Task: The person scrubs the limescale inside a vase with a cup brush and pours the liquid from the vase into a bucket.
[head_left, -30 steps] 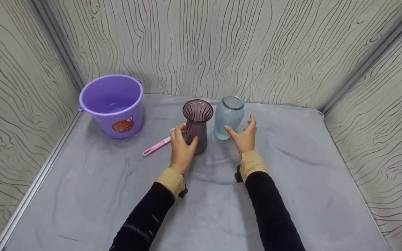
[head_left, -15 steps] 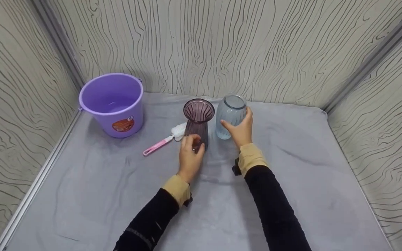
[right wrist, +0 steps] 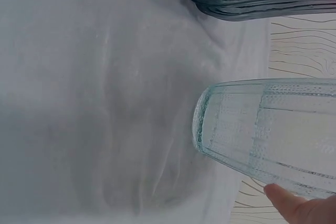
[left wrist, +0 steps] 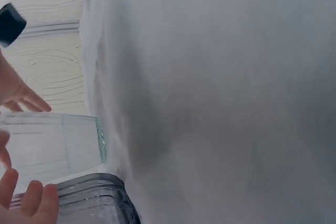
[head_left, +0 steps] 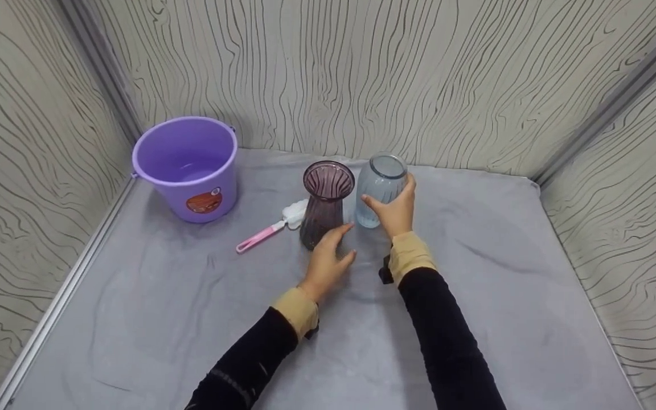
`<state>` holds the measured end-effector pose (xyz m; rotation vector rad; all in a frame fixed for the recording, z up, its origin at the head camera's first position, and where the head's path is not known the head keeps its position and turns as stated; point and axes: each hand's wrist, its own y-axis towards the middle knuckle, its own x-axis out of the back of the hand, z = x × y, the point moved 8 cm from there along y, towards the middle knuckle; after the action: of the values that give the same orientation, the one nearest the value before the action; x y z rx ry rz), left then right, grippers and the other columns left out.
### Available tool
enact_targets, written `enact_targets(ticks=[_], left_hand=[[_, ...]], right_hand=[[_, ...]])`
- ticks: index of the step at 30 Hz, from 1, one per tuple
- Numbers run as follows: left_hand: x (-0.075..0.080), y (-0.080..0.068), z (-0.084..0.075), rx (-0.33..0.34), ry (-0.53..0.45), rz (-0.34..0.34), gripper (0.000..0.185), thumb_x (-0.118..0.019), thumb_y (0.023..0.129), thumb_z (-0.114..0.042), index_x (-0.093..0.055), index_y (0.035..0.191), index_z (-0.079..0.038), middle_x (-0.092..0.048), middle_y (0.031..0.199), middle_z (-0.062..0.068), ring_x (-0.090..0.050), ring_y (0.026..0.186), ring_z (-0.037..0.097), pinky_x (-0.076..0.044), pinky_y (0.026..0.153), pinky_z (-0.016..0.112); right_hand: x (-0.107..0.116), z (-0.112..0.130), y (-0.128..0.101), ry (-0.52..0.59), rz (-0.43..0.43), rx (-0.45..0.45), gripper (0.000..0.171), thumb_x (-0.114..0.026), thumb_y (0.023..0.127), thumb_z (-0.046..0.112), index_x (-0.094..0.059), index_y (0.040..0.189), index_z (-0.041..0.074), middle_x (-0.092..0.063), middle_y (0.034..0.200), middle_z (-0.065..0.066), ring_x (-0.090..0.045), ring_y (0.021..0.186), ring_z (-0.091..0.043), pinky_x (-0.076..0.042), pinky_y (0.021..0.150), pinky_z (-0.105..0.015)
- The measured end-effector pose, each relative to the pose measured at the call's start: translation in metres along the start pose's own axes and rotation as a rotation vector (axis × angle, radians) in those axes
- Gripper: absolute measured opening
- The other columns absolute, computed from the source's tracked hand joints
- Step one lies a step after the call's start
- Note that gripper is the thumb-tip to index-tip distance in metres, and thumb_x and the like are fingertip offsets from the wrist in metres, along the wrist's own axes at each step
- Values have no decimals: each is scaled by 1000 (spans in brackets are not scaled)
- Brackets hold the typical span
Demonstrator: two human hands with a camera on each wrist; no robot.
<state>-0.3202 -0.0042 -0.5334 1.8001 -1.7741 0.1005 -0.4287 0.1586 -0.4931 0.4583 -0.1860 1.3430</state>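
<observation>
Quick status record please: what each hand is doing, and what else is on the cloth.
left hand: open, fingertips at the base of the purple vase
right hand: grips the clear vase, which looks lifted off the grey cloth
purple vase: upright, left of the clear vase
bucket: back left, upright
brush: lies between bucket and purple vase

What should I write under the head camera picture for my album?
Right hand grips a pale blue ribbed glass vase; left hand touches a dark purple glass vase.
</observation>
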Motion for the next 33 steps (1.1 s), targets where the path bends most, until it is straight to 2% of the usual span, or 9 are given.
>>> enact_targets(ticks=[5, 10, 18, 23, 29, 33], left_hand=[[-14, 1, -5, 11, -29, 124, 83, -79, 87, -10, -34, 156, -8, -42, 154, 17, -41, 143, 31, -34, 116, 45], [-22, 6, -8, 38, -76, 164, 98, -82, 86, -15, -19, 161, -9, -28, 162, 18, -28, 149, 31, -28, 120, 45], [-24, 17, -4, 86, -67, 171, 107, -83, 84, -20, -11, 163, -8, -18, 167, 15, -19, 153, 29, -20, 123, 41], [-25, 18, -2, 100, -85, 175, 108, -83, 84, -21, -10, 162, -6, -16, 167, 15, -18, 153, 28, -19, 123, 41], [-25, 17, -4, 75, -107, 166, 106, -83, 84, -19, -12, 161, -4, -18, 167, 17, -19, 153, 29, -19, 123, 40], [-25, 18, -7, 55, -105, 159, 106, -84, 83, -17, -14, 161, -2, -20, 165, 19, -20, 152, 31, -20, 123, 42]], right_hand=[[-1, -1, 2, -34, -17, 31, 113, -90, 77, 24, -15, 157, 1, -27, 160, -23, -27, 149, -35, -25, 120, -48], [1, -1, 2, -92, -25, 58, 112, -91, 76, 26, -18, 157, 3, -31, 157, -23, -32, 146, -37, -28, 118, -51], [4, 0, -3, -81, -70, 103, 110, -92, 72, 25, -24, 155, 1, -38, 153, -24, -38, 142, -37, -31, 117, -51], [7, -4, -10, -56, -100, 121, 109, -93, 72, 25, -26, 155, 2, -40, 153, -21, -39, 142, -34, -30, 118, -48], [17, -9, -18, -50, -148, 147, 107, -94, 69, 24, -30, 153, 2, -44, 150, -21, -42, 140, -33, -32, 117, -47], [24, -12, -24, -56, -146, 145, 107, -94, 69, 25, -31, 152, 2, -45, 150, -21, -43, 139, -33, -33, 116, -47]])
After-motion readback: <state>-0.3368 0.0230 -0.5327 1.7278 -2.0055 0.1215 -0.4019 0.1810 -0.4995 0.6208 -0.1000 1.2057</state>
